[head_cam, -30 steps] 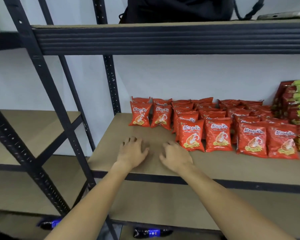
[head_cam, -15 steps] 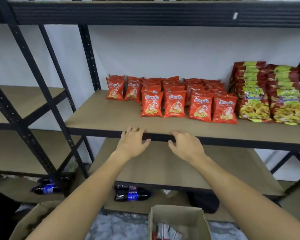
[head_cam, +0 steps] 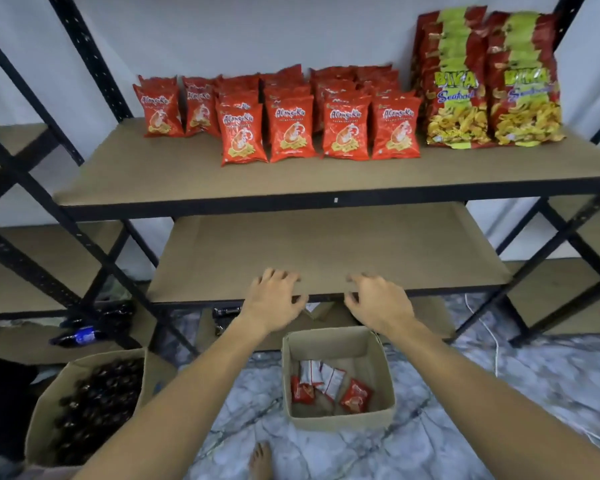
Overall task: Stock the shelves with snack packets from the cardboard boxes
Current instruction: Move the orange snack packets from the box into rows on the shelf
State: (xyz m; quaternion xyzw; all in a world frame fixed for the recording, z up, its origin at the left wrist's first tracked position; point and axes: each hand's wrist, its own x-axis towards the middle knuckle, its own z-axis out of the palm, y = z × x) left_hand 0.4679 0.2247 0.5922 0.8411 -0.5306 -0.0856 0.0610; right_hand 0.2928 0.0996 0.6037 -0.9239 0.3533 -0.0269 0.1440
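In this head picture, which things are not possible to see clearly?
- Head view, left box: dark contents, too dim to identify.
- Small box: its near wall hides how many red packets remain.
- Back rows of red packets on the shelf: hidden by the front row.
- Both hands: motion-blurred fingertips.

My shelf boards (head_cam: pixel 146 178) are plain tan on a black metal frame (head_cam: pixel 94 60). The small snack packets (head_cam: pixel 291 129) are red with white lettering and yellow-orange artwork; the larger packets (head_cam: pixel 489 81) are red, lime green and yellow. The cardboard box (head_cam: pixel 340 415) is brown, the floor (head_cam: pixel 499 403) grey-white marbled.
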